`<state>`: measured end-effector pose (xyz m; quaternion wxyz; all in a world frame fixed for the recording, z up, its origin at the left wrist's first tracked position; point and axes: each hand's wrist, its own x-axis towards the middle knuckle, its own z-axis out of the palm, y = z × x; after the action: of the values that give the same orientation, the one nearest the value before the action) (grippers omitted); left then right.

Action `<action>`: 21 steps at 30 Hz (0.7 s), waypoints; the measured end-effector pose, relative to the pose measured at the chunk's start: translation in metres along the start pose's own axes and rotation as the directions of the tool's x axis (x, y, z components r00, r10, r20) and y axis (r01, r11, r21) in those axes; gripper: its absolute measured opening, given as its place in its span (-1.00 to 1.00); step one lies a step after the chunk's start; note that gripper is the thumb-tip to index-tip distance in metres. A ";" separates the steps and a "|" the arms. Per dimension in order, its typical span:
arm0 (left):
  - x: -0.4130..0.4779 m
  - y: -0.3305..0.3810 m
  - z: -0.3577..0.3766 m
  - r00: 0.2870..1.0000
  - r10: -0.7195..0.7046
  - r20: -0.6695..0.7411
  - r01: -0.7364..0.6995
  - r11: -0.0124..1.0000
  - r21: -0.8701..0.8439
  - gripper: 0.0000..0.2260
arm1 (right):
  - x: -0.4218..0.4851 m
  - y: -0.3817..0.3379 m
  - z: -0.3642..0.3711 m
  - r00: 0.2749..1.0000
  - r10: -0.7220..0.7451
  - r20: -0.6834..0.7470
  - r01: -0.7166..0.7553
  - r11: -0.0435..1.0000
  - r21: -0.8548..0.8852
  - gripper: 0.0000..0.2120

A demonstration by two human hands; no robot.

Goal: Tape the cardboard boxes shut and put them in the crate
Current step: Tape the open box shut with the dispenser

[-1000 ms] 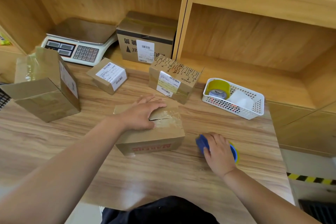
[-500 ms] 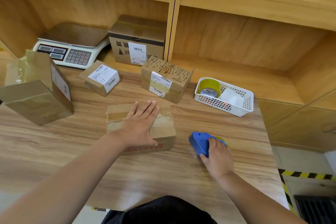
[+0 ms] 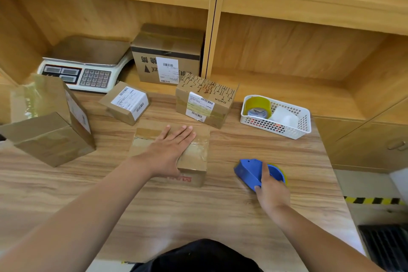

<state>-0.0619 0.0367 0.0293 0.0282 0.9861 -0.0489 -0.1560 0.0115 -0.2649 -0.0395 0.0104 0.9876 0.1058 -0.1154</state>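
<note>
The tape dispenser [image 3: 248, 173] is blue. The nearest cardboard box [image 3: 196, 158] is brown with red lettering. The patterned box [image 3: 220, 93] bears black line markings. The lattice basket [image 3: 305, 126] is white, its tape roll [image 3: 257, 104] yellowish. The floor tape [image 3: 373, 200] is striped black and yellow.

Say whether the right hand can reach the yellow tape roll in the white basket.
Probably, once freed: the right hand grips the blue tape dispenser; bare table lies between it and the open white plastic basket holding the yellow tape roll.

Bright, even light; soft shadows; wide-angle bowing at edges.
</note>
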 end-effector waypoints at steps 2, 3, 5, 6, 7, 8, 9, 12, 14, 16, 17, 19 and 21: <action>-0.002 -0.004 -0.001 1.000 0.015 0.001 -0.015 1.000 -0.016 0.00 | -0.002 -0.007 -0.003 1.000 0.001 -0.020 -0.001 1.000 0.016 -0.26; -0.003 -0.005 -0.001 1.000 0.027 -0.001 -0.027 0.999 -0.029 0.00 | -0.003 -0.011 -0.003 1.000 -0.002 -0.030 0.003 1.000 0.024 -0.26; -0.006 -0.007 -0.003 0.999 0.044 -0.011 -0.044 0.997 -0.070 0.02 | -0.003 -0.019 -0.006 0.998 -0.008 -0.065 0.011 0.999 0.047 -0.26; -0.008 -0.008 -0.004 0.999 0.044 -0.013 -0.045 0.994 -0.103 0.04 | -0.003 -0.023 -0.009 0.996 -0.010 -0.083 0.016 0.998 0.062 -0.26; -0.009 -0.008 -0.006 0.999 0.040 -0.015 -0.041 0.988 -0.146 0.04 | -0.005 -0.027 -0.013 0.994 -0.017 -0.106 0.027 0.996 0.090 -0.26; -0.010 -0.008 -0.008 0.999 0.032 -0.020 -0.036 0.980 -0.194 0.03 | -0.006 -0.030 -0.018 0.990 -0.026 -0.136 0.045 0.990 0.134 -0.26; -0.011 -0.009 -0.010 0.999 0.021 -0.029 -0.028 0.969 -0.244 0.02 | -0.009 -0.034 -0.023 0.985 -0.038 -0.171 0.070 0.980 0.188 -0.26; -0.016 -0.007 -0.022 0.998 -0.013 -0.060 -0.010 0.933 -0.361 -0.05 | -0.018 -0.045 -0.042 0.940 -0.103 -0.325 0.202 0.936 0.288 -0.25; -0.021 -0.003 -0.035 0.997 -0.024 -0.079 -0.010 0.915 -0.402 -0.11 | -0.019 -0.049 -0.048 0.880 -0.155 -0.449 0.288 0.926 0.245 -0.23; -0.024 0.002 -0.047 0.993 -0.040 -0.107 -0.012 0.897 -0.443 -0.19 | -0.020 -0.055 -0.055 0.796 -0.200 -0.571 0.364 0.912 0.189 -0.25; -0.024 0.003 -0.051 0.990 -0.047 -0.137 -0.022 0.885 -0.466 -0.24 | -0.022 -0.057 -0.059 0.757 -0.225 -0.613 0.401 0.901 0.166 -0.29; -0.023 0.002 -0.056 0.976 -0.066 -0.210 -0.054 0.851 -0.522 -0.31 | -0.025 -0.062 -0.068 0.703 -0.265 -0.660 0.452 0.883 0.128 -0.35; -0.025 0.002 -0.062 0.962 -0.088 -0.257 -0.081 0.809 -0.582 -0.38 | -0.029 -0.065 -0.074 0.664 -0.322 -0.675 0.499 0.863 0.080 -0.36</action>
<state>-0.0663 0.0400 0.0955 0.3375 0.9409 0.0077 -0.0266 -0.0130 -0.2043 0.0398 -0.1812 0.9084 0.3085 0.2163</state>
